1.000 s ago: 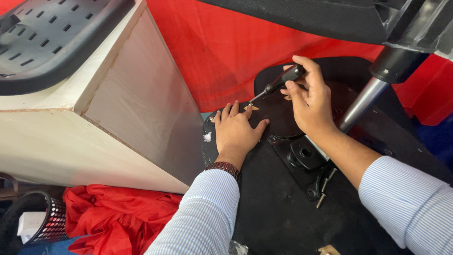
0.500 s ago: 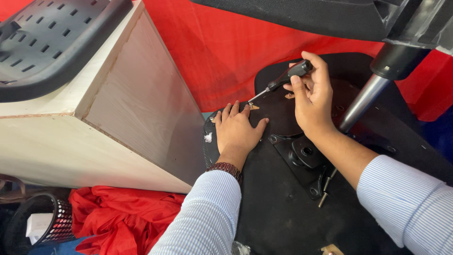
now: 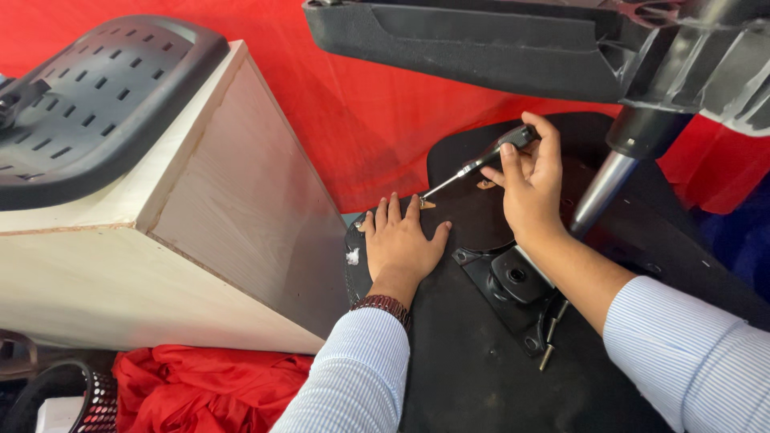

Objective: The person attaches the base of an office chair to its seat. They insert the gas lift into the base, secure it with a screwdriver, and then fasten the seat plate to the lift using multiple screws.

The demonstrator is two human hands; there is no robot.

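Observation:
My right hand (image 3: 531,186) grips a black-handled screwdriver (image 3: 480,163), its tip angled down-left onto a small tan spot at the edge of a black chair-seat underside (image 3: 473,369). Flat on that black panel lies my left hand (image 3: 399,243), fingers spread, fingertips right beside the screwdriver tip. A black metal mounting plate (image 3: 513,281) with a round hole sits just below my right wrist. Both arms wear light striped sleeves.
A pale wooden box (image 3: 200,232) stands at the left with a perforated black chair back (image 3: 88,88) on top. A chrome gas-lift column (image 3: 597,192) and black chair base (image 3: 513,44) rise at upper right. Red cloth (image 3: 353,120) covers the background. Loose bolts (image 3: 550,341) lie near the plate.
My right hand has shifted slightly on the screwdriver handle while the tip stays at the same spot. My left hand has stayed flat in place.

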